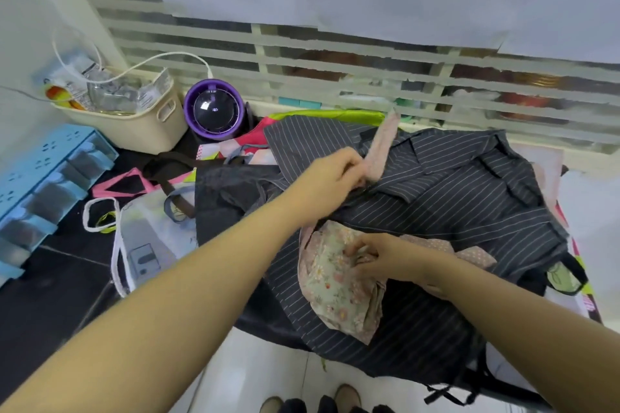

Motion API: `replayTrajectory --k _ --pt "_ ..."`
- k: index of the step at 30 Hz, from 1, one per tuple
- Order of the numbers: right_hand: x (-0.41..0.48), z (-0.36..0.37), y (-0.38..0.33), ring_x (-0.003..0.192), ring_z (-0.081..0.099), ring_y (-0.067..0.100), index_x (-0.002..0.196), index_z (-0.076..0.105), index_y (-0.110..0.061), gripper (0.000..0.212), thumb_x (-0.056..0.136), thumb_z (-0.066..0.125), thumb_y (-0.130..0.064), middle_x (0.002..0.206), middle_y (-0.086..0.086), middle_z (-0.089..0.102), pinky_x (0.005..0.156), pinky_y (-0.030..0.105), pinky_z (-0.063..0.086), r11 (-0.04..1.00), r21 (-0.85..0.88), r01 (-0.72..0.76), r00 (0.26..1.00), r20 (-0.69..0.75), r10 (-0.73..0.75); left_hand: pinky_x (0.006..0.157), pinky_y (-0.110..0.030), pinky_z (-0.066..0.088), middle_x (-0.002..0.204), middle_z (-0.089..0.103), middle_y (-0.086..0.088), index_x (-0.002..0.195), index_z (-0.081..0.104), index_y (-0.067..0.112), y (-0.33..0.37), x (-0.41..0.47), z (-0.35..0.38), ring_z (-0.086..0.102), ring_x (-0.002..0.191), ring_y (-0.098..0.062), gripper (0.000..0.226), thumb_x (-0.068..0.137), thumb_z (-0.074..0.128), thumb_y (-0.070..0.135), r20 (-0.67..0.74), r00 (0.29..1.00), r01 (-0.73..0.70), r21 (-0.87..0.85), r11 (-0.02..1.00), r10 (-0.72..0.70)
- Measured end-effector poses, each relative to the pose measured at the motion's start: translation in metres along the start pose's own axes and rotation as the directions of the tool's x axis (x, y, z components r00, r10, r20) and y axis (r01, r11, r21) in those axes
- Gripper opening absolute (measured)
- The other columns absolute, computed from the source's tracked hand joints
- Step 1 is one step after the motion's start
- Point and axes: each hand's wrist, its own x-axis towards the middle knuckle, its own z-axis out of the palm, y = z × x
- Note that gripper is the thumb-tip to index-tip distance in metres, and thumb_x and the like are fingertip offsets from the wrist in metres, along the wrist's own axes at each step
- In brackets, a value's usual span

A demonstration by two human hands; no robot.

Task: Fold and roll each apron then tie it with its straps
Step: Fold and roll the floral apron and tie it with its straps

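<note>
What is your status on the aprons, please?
Left hand pinches the pale pink dotted fabric strap. Right hand grips the bunched green floral cloth apron. It rests on a dark grey pinstriped apron; not tied yet.

Prob. home: storage basket (pixel 141 134), window blinds (pixel 302 54)

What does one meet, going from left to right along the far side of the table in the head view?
Light blue plastic rack → cream plastic basket → purple round device with a dark dome → pink dotted fabric strap, pinched by the left hand.
</note>
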Motion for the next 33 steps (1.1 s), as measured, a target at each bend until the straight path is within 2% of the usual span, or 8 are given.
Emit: replayTrajectory --k 6,10,14,17,19,21,26,33 --pt "-0.008 -0.004 0.002 0.082 0.057 0.007 0.113 0.063 -0.027 0.023 0.090 0.063 -0.028 0.099 -0.004 0.064 0.061 0.005 0.042 0.995 0.105 -0.004 1.000 0.003 0.004 0.082 -0.027 0.055 0.095 0.068 0.009 0.096 0.060 0.023 0.029 -0.010 0.028 0.065 0.087 -0.004 0.013 0.100 0.047 0.024 0.237 0.967 -0.059 -0.129 0.990 0.088" --pt "-0.008 -0.007 0.002 0.084 0.056 0.014 0.114 0.063 -0.025 0.021 0.092 0.061 -0.024 0.096 0.002 0.069 0.067 0.019 0.045 0.967 0.250 -0.040 0.998 0.062 0.025 0.077 -0.024 0.057 0.091 0.067 0.007 0.094 0.058 0.022 0.027 -0.007 0.006 0.066 0.082 -0.003 0.013 0.099 0.046 0.022 -0.017 1.000 0.001 -0.275 0.961 -0.006" --pt "-0.009 -0.007 0.000 0.084 0.057 0.007 0.116 0.061 -0.030 0.027 0.089 0.066 -0.029 0.104 -0.001 0.063 0.068 0.014 0.047 0.991 0.128 -0.028 0.999 0.032 0.024 0.088 -0.037 0.052 0.110 0.065 -0.003 0.122 0.052 0.014 -0.020 -0.005 -0.024 0.064 0.091 -0.013 0.027 0.098 0.048 0.026 -0.337 0.899 0.178 -0.301 0.937 -0.279" --pt "-0.005 -0.005 -0.004 0.073 0.054 0.007 0.113 0.059 -0.029 0.026 0.088 0.066 -0.025 0.088 -0.007 0.055 0.063 0.019 0.047 1.000 0.023 -0.015 1.000 0.013 0.015 0.103 -0.030 0.033 0.149 0.023 -0.009 0.149 0.020 0.014 -0.053 -0.025 -0.023 0.043 0.118 -0.015 0.067 0.094 0.057 0.023 -0.286 0.861 0.412 -0.095 0.906 -0.421" --pt "-0.002 -0.004 -0.008 0.080 0.055 0.007 0.112 0.057 -0.027 0.027 0.087 0.066 -0.023 0.095 -0.010 0.054 0.066 0.018 0.046 0.993 -0.117 -0.002 1.000 -0.024 -0.001 0.104 -0.026 0.029 0.144 0.021 -0.008 0.145 0.027 0.014 -0.061 -0.044 -0.010 0.038 0.125 -0.020 0.064 0.091 0.060 0.015 -0.374 0.898 0.290 0.106 0.951 -0.232" --pt "0.000 -0.004 -0.012 0.091 0.057 0.009 0.110 0.053 -0.026 0.030 0.085 0.068 -0.023 0.106 -0.008 0.055 0.074 0.023 0.050 0.971 -0.239 -0.004 0.996 -0.088 -0.017 0.095 -0.025 0.042 0.121 0.048 0.000 0.122 0.050 0.018 -0.066 -0.057 0.008 0.053 0.107 -0.016 0.037 0.088 0.054 0.004 -0.247 0.969 0.082 0.218 0.972 -0.027" --pt "0.018 -0.012 -0.011 0.114 0.054 0.020 0.142 0.028 -0.026 0.098 0.064 0.081 -0.049 0.137 0.000 0.041 0.092 0.034 0.048 0.861 -0.499 -0.096 0.984 -0.176 0.007 0.079 -0.024 0.045 0.108 0.057 0.003 0.111 0.051 0.017 -0.093 -0.089 0.032 0.055 0.096 -0.014 0.031 0.083 0.052 0.004 0.397 0.872 0.149 0.340 0.929 -0.286" --pt "0.046 -0.028 -0.012 0.098 0.057 0.013 0.114 0.057 -0.021 0.085 0.047 0.083 -0.065 0.110 -0.006 0.060 0.084 0.028 0.048 0.852 -0.507 -0.133 0.988 0.004 0.156 0.089 -0.036 0.043 0.104 0.060 -0.005 0.109 0.050 0.014 -0.130 -0.107 0.067 0.056 0.096 -0.025 0.031 0.084 0.064 0.024 0.190 0.980 -0.042 0.489 0.871 -0.060"
